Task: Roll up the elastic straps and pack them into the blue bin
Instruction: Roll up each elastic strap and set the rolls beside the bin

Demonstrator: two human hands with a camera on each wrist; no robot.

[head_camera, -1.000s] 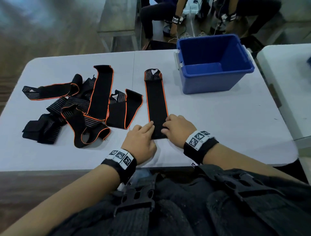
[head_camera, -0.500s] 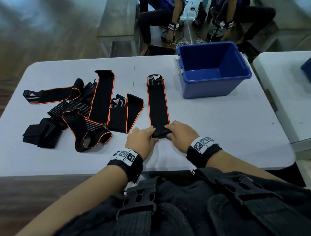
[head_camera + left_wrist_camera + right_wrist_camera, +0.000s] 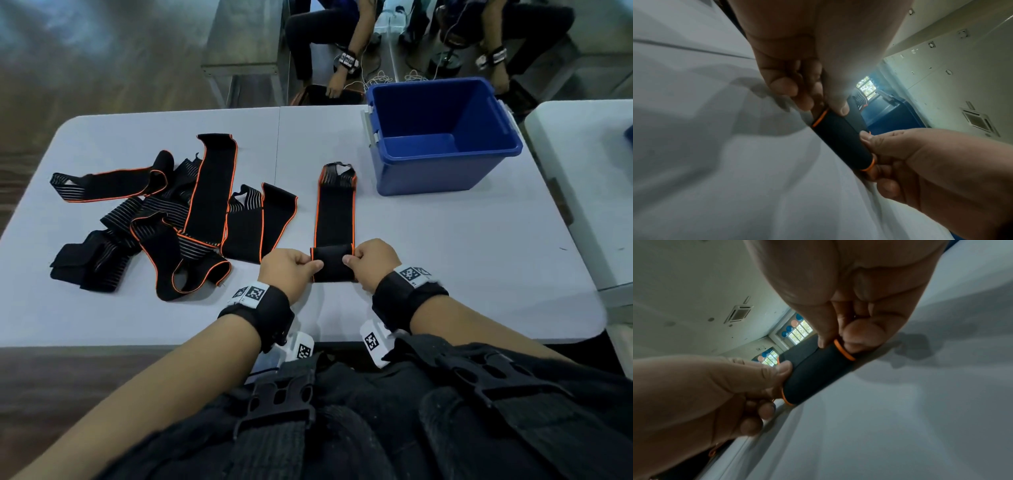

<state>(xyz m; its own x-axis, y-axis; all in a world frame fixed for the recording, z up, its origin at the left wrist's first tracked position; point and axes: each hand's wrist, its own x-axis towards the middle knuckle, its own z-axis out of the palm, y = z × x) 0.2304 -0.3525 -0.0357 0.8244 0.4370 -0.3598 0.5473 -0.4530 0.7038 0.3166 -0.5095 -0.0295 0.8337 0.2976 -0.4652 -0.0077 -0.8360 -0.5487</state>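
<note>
Currently the strap (image 3: 335, 219) lies flat on the worktop (image 3: 445, 260), just before the blue bin (image 3: 442, 137); its rolled near end is pinched by the left hand (image 3: 289, 270) and right hand (image 3: 373, 262). Orange edges should be kept aligned and the roll kept tight.

Each bare forearm wears a black wristband (image 3: 265, 308) topped by white blocks printed with black square-patterned markers (image 3: 412, 274). A black harness with plastic buckles (image 3: 277, 397) crosses the dark-clothed torso.
</note>
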